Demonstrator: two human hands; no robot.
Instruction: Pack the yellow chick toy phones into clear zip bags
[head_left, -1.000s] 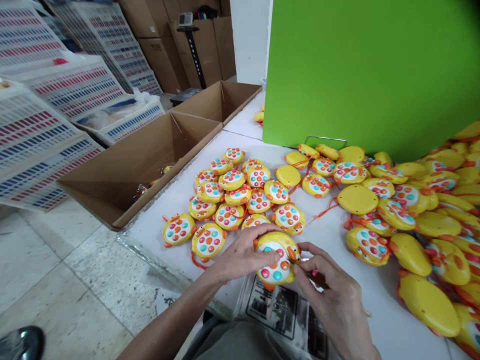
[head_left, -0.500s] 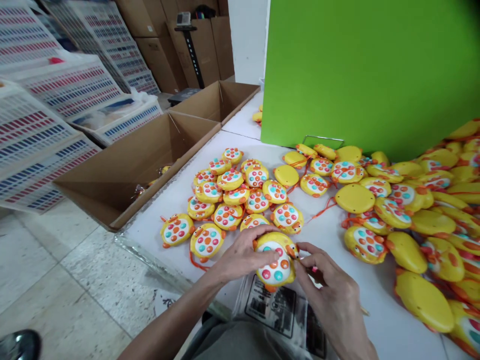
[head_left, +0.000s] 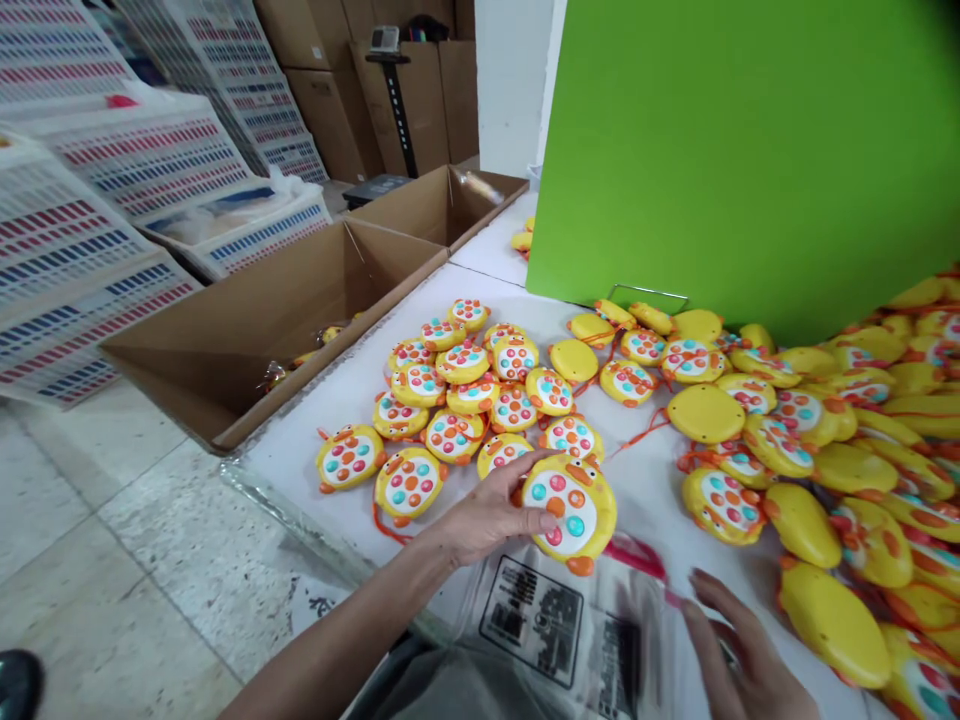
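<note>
My left hand point(head_left: 499, 515) grips a yellow duck-shaped toy point(head_left: 571, 508), thumb across its white face of pink, orange and blue round buttons. My right hand point(head_left: 742, 640) is apart from the toy, its fingers spread and slightly blurred, at the right edge of a clear plastic bag point(head_left: 551, 625). Black printed panels and a pink strip point(head_left: 634, 552) show on the bag. Left of and beyond the held toy lies a group of similar duck toys point(head_left: 454, 432), most with buttons up. Some have orange cords.
A big pile of duck toys point(head_left: 829, 620) spreads along the right side of the white table point(head_left: 300, 480). A green board point(head_left: 735, 150) stands behind. Open cardboard boxes point(head_left: 285, 310) adjoin the table's left edge. Plastic crates point(head_left: 67, 270) are stacked beyond.
My right hand has come away from the toy and moved right and down to the bag. The toy, still in my left hand, has turned and shifted slightly right.
</note>
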